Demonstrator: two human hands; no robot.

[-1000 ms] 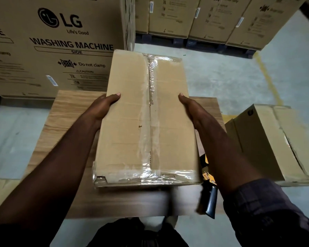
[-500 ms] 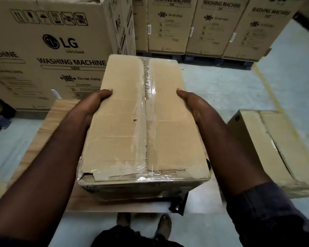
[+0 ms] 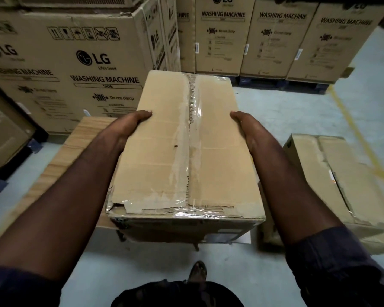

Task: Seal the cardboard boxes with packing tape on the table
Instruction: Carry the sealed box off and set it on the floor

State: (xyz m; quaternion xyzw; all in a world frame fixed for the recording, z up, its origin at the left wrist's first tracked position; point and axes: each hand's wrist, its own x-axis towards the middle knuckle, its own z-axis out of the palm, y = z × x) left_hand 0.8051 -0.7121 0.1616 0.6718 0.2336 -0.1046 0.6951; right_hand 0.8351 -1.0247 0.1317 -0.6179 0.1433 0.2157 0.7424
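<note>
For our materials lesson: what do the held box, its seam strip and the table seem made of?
Box: matt brown cardboard, torn layered edge at near corner.
Seam strip: clear glossy plastic tape, showing glare and wrinkles.
Table: pale wood or wood-look laminate; grain lines show.

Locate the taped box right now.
The taped box is centre in the head view, held between left hand and right hand over the wooden table, left of the second box.

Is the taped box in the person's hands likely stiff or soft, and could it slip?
Probably stiff: the box keeps flat faces while the left hand and right hand hold its sides. The glossy tape may be slippery, but both hands touch bare cardboard. The torn near corner could give under pressure.
</note>
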